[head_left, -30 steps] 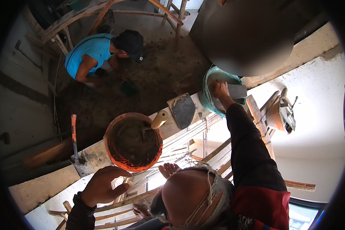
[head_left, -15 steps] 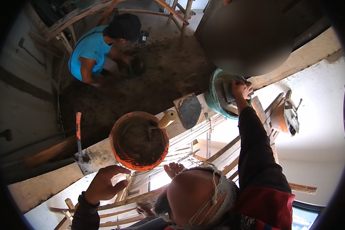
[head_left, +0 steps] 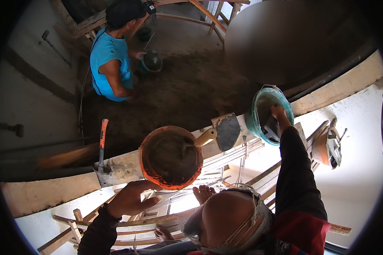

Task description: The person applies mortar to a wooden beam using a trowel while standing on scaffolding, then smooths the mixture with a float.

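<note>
An orange bucket [head_left: 142, 159] with grey-brown mortar [head_left: 168, 155] stands on a ledge in front of me. A trowel with a wooden handle [head_left: 206, 137] leans over its right rim. My left hand [head_left: 134, 197] is beside the bucket's near left rim, thumb and fingers apart; whether the fingertips touch the rim cannot be made out. Stretched forward to the right, my right hand [head_left: 279, 114] is down inside a green bucket [head_left: 254, 121]. Its fingers look closed, but what they hold is hidden. A grey flat piece [head_left: 273, 132] shows in that bucket beside the hand.
Between the buckets lies a board with a dark grey patch [head_left: 228, 131]. An orange-handled hammer [head_left: 102, 140] rests on the ledge [head_left: 51, 193] at left. Below are wooden scaffold poles [head_left: 157, 221]. Beyond, a co-worker in blue [head_left: 110, 63] holds a small bucket [head_left: 152, 61].
My right hand has gone from the green bucket's rim, where it gripped a dark flat block, down into the bucket. The co-worker has risen and a small bucket shows in their hand. The view has shifted.
</note>
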The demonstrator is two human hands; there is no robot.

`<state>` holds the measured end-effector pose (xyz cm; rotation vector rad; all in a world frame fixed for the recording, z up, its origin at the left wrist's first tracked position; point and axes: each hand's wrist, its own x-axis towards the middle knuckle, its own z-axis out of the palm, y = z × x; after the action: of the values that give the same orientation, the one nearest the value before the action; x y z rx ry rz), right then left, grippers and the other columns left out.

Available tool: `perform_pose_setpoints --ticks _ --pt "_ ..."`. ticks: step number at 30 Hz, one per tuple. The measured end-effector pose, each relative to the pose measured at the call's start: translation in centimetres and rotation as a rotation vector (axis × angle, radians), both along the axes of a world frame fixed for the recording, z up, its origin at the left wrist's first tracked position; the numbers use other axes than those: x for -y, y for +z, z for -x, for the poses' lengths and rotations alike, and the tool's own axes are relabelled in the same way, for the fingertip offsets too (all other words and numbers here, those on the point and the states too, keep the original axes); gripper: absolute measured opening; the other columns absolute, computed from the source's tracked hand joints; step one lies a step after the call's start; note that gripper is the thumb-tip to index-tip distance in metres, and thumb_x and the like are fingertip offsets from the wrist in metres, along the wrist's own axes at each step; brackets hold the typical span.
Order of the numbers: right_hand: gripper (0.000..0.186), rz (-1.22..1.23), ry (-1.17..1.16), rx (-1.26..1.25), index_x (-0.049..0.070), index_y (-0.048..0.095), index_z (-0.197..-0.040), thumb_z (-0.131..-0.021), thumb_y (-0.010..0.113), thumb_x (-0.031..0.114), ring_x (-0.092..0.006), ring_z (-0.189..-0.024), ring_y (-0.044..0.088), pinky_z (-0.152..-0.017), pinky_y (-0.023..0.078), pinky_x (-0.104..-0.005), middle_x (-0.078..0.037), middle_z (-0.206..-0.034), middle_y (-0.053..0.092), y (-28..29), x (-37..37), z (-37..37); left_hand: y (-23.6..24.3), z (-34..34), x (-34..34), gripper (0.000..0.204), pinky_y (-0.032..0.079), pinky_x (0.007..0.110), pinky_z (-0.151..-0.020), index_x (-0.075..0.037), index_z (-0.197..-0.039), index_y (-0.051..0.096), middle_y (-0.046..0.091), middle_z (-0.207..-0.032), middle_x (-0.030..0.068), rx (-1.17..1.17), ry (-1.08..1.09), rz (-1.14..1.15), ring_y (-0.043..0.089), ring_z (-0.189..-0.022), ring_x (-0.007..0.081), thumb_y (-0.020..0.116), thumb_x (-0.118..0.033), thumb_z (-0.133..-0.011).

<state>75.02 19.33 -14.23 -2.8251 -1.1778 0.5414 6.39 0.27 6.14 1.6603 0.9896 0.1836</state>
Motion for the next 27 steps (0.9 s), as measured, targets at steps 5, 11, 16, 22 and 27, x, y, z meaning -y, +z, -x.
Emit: perform_pose_setpoints --ticks 5,11,16,22,27 --pt "0.059 0.041 -0.056 0.176 0.008 0.060 -0.131 -0.090 0.051 0.051 -0.0356 -0.127 0.053 -0.104 0.043 -0.0465 -0.021 -0.136 0.056 -2.0 1.2 -9.5 0.2 -0.4 -0.7 0.035 0.049 0.040 -0.094 -0.004 -0.114 0.064 0.070 -0.110 0.0140 0.014 -0.045 -0.028 0.065 -0.107 0.0294 0.068 -0.030 -0.091" --pt "0.066 0.207 0.128 0.310 0.004 0.059 -0.130 -0.094 0.044 0.057 -0.0370 -0.125 0.055 -0.102 0.044 -0.0451 -0.022 -0.133 0.058 -1.3 0.4 -5.8 0.2 0.1 0.3 0.028 0.048 0.037 -0.097 -0.002 -0.112 0.065 0.068 -0.109 0.0136 -0.021 0.064 0.044 0.064 -0.107 0.0270 0.070 -0.014 -0.087" --pt "0.082 -0.069 0.081 -0.045 0.001 0.056 -0.134 -0.088 0.048 0.069 -0.0409 -0.126 0.053 -0.104 0.041 -0.0475 -0.027 -0.135 0.054 -0.2 2.1 -0.3 1.0 -0.9 -0.3 0.031 0.049 0.038 -0.094 -0.003 -0.112 0.066 0.069 -0.109 0.0128 -0.043 0.061 0.019 0.065 -0.106 0.0268 0.071 -0.024 -0.089" --pt "0.067 0.118 0.226 0.146 0.010 0.057 -0.135 -0.090 0.054 0.059 -0.0409 -0.126 0.052 -0.105 0.041 -0.0475 -0.031 -0.131 0.055 0.8 0.9 -2.8 0.6 -0.6 -0.3 0.031 0.049 0.038 -0.094 -0.003 -0.112 0.066 0.069 -0.110 0.0129 -0.032 0.062 0.024 0.065 -0.106 0.0270 0.071 -0.021 -0.088" --pt "0.066 0.027 0.067 0.048 0.015 0.048 -0.143 -0.090 0.054 0.053 -0.0385 -0.132 0.047 -0.109 0.038 -0.0486 -0.027 -0.144 0.044 5.0 3.5 6.1 0.9 -0.8 -0.2 0.030 0.048 0.039 -0.098 -0.003 -0.113 0.066 0.068 -0.113 0.0124 -0.077 0.088 0.053 0.064 -0.109 0.0260 0.069 -0.016 -0.087"
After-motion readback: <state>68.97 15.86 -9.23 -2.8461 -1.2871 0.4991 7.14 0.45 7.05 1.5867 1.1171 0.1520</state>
